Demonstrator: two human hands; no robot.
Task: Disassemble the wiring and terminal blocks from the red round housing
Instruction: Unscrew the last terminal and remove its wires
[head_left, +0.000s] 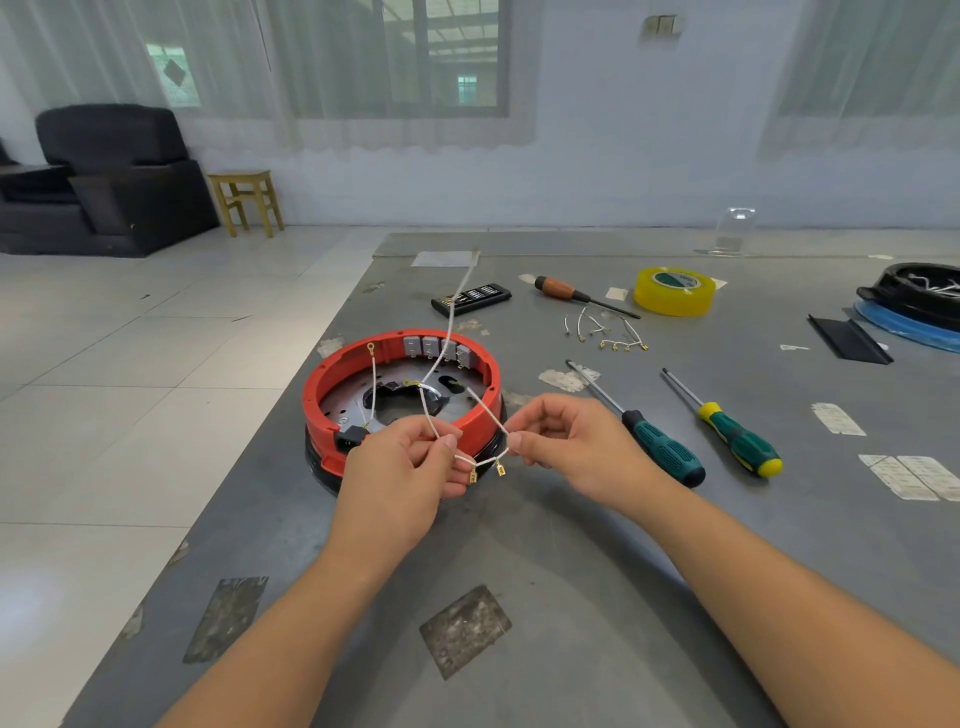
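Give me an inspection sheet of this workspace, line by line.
Surface: grey table, worn patches and paper scraps stuck on it.
Job's things: red round housing with grey terminal blocks on its far inner wall; removed wire pieces lie beyond it.
Clutter: two green-handled screwdrivers, wooden-handled screwdriver, yellow tape roll, black bit case, black round part on blue disc.
Grippers: left hand and right hand each pinch the white wires.
Cables: white wires with brass terminals, running back into the housing.
Surroundings: black armchair, wooden stool, curtained windows.
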